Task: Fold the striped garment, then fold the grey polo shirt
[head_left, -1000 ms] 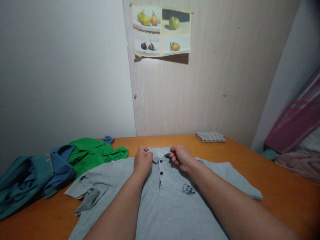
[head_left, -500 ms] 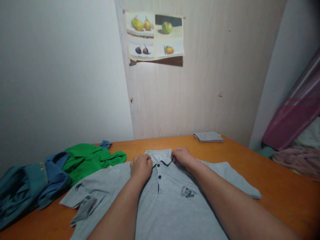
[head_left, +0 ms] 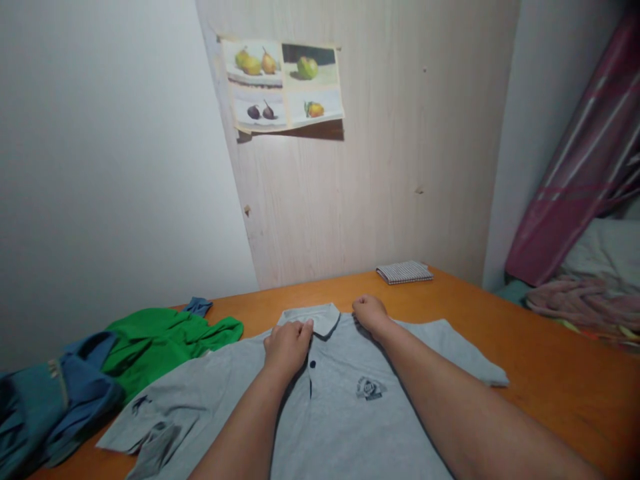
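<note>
A light grey polo shirt (head_left: pixel 345 427) lies spread face up, its collar away from me and a dark printed emblem on the chest. My left hand (head_left: pixel 289 348) is closed on the left side of its collar, above the dark button. At the shirt's right shoulder, just beside the collar, my right hand (head_left: pixel 370 313) has its fingers curled down against the fabric; the fingertips are hidden. The right half of the collar lies folded down flat. On the left, the sleeve is partly rumpled and shows a small dark mark.
The shirt lies on an orange-brown table (head_left: pixel 545 400). Green clothing (head_left: pixel 160 340) and blue-teal clothing (head_left: pixel 55 393) are heaped at the left. A small checked folded item (head_left: pixel 405 272) lies near the back wall. Beyond the right edge hangs a pink curtain (head_left: pixel 560 207).
My right hand has left the collar edge and moved outward onto the shoulder. The collar's right side now lies folded down. My left hand stays at the collar. The view has turned slightly right.
</note>
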`<state>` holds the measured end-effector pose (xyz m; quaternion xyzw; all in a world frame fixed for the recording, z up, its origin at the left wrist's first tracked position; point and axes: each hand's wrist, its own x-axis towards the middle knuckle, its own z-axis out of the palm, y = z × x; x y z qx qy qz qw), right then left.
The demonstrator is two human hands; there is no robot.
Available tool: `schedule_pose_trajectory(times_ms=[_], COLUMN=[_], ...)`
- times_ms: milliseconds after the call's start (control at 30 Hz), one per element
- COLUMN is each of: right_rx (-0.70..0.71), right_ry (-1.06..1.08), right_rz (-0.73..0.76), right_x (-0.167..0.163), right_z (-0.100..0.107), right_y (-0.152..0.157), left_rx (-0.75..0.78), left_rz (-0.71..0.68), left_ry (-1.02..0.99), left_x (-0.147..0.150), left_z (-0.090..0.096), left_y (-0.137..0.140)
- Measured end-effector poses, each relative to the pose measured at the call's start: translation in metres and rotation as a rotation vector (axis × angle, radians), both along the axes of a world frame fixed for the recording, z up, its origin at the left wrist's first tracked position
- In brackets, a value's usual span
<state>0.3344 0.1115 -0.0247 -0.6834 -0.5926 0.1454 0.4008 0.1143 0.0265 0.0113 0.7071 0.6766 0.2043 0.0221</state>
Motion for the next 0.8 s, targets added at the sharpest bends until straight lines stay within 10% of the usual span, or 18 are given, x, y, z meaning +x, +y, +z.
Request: schedule_pose_trajectory(times_ms=[800], right_rx=[0.038], right_ry=[-0.093], right_rz=[-0.057], right_x=[-0.004], right_z=[0.005], right_y=[-0.006], left_rx=[0.160], left_rz=[-0.154], left_ry=[-0.185], left_x=[-0.002], left_z=[-0.015], left_y=[0.006])
